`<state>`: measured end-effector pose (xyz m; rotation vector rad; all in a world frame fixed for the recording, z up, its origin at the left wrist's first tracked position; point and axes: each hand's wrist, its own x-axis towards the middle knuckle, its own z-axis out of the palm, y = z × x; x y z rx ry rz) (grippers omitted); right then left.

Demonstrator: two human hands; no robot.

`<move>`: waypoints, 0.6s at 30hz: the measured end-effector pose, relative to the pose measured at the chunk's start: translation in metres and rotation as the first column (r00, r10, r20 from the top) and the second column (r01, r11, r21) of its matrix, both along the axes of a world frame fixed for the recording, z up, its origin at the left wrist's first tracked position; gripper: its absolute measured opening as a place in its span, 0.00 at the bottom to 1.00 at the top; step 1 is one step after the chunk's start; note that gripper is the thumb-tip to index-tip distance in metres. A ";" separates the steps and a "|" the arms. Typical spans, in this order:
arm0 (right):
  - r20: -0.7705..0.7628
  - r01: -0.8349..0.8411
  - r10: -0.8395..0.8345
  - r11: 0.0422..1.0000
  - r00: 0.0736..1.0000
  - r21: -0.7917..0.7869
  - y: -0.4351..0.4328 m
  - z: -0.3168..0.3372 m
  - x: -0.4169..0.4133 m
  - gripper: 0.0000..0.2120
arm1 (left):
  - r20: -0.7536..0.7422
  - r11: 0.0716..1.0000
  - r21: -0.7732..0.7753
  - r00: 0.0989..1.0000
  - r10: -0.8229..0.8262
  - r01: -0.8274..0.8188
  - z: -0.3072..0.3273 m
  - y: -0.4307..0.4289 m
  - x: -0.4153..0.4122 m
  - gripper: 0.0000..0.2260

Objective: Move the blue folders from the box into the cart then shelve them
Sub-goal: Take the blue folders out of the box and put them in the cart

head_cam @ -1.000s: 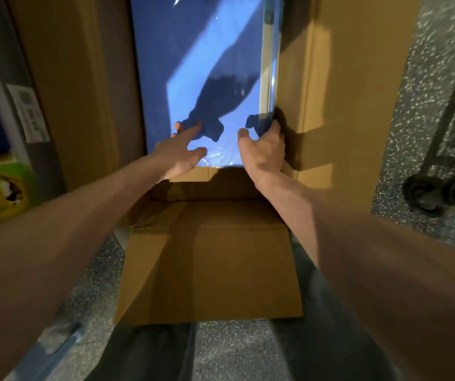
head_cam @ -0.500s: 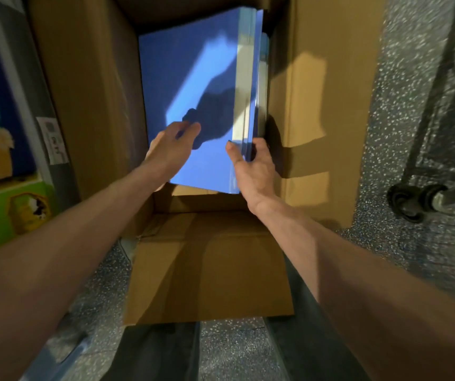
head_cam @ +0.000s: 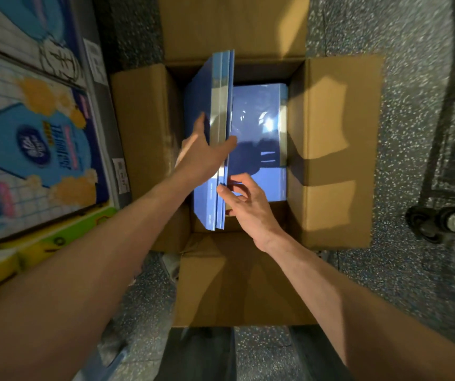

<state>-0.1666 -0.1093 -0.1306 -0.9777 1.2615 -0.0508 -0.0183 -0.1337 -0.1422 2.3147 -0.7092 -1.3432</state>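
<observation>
An open cardboard box (head_cam: 328, 149) stands on the floor in front of me. A small bundle of blue folders (head_cam: 219, 105) is tipped up on edge above the box's left side. My left hand (head_cam: 203, 158) grips the bundle across its edge, thumb on the right face and fingers on the left. My right hand (head_cam: 244, 199) touches the bundle's near lower edge with loosely curled fingers. More blue folders (head_cam: 259, 138) lie flat in the box below, wrapped in glossy film.
Shelves with colourful packaged goods (head_cam: 34, 149) run along the left. A cart's dark frame and castor wheel (head_cam: 429, 221) stand on the speckled floor at the right. The box's near flap (head_cam: 234, 281) lies open toward my legs.
The folder bundle has been tipped from flat up onto its edge and lifted toward the left. My left hand moved round its edge. The view pulled back, showing the whole box.
</observation>
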 end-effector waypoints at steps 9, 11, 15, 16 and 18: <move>0.056 -0.130 0.123 0.980 0.991 0.153 -0.005 0.011 0.002 0.13 | 0.171 0.983 0.179 0.985 0.010 -0.041 0.003 -0.027 -0.002 0.30; -0.037 -0.172 0.178 0.975 0.983 0.140 0.000 0.015 -0.002 0.11 | 0.182 0.974 0.219 0.983 0.008 -0.048 0.005 -0.023 -0.004 0.28; -0.207 -0.031 0.049 0.995 0.977 0.090 0.000 0.036 -0.019 0.13 | 0.197 0.966 0.257 0.980 -0.025 -0.027 0.036 -0.004 -0.002 0.29; -0.214 0.008 0.016 0.994 0.977 0.111 -0.002 0.042 -0.026 0.13 | 0.185 0.966 0.258 0.981 -0.048 -0.001 0.048 0.002 -0.001 0.27; -0.227 0.018 0.016 0.989 0.974 0.146 -0.006 0.061 -0.040 0.13 | 0.181 0.975 0.218 0.980 -0.088 0.047 0.072 0.012 0.003 0.23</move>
